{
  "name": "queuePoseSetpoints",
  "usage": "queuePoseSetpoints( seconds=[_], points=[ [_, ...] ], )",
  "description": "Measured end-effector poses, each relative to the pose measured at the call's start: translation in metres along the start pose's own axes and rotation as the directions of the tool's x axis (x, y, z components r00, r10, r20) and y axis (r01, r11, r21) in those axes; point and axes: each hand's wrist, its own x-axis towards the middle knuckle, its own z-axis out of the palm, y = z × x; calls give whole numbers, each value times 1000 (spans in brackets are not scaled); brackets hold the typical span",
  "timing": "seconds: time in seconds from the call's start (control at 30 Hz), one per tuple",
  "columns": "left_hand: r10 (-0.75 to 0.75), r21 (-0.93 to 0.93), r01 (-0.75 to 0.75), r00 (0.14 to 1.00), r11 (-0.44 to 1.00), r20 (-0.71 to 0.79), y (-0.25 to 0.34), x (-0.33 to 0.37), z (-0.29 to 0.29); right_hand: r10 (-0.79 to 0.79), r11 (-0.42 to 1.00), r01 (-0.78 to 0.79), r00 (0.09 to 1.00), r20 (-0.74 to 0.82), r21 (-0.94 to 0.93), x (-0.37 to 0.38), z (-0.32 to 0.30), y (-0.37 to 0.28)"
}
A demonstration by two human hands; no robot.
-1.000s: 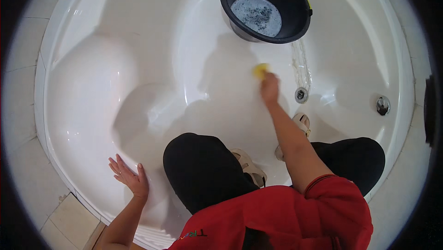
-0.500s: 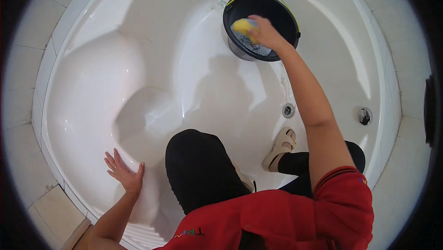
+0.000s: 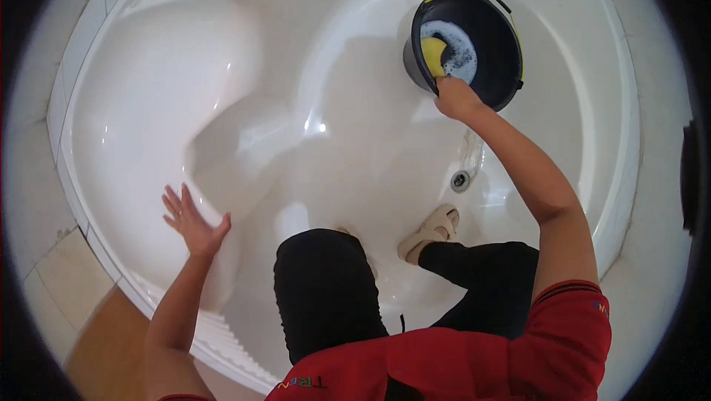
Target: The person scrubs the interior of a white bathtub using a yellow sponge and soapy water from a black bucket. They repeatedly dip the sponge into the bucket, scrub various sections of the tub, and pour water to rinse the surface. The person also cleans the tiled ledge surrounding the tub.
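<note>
A black bucket point(image 3: 498, 53) with a yellow handle stands in the white bathtub point(image 3: 355, 134), with foamy water point(image 3: 463, 53) inside. At the bucket's near rim, my right hand point(image 3: 457, 97) is closed on a yellow sponge point(image 3: 433, 54), which sits in the bucket against its left wall beside the foam. Its fingertips are partly hidden. My left hand point(image 3: 196, 225) rests on the tub's smooth moulded seat at the left, fingers spread, holding nothing.
A round drain point(image 3: 461, 181) lies in the tub floor below the bucket. My knee in black trousers point(image 3: 326, 282) and a beige sandal point(image 3: 433, 233) are inside the tub. Pale tiles point(image 3: 70, 275) border the rim at left.
My right hand has brought the sponge from above the bucket's middle down to its near left side. The view has shifted, so the bucket appears farther right. My left hand stays spread on the seat.
</note>
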Motion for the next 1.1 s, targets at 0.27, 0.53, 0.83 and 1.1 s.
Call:
queuePoseSetpoints(
  seconds=[0.27,0.53,0.83,1.1],
  points=[
    [4,-20,-4,1000,1000,-7,-3,0,-3,-51,996,59,991,125,-61,-80,40,-52],
    [-58,-4,58,997,998,-44,32,-7,5,-136,986,163,918,372,-43,-182,99,-122],
    [98,-724,661,748,-196,657,240,-124,66,-146,987,104,895,421,121,-226,101,-193],
    [43,-871,490,870,25,491,222,-125,66,-393,786,-24,752,529,618,-203,66,-189]
  ],
)
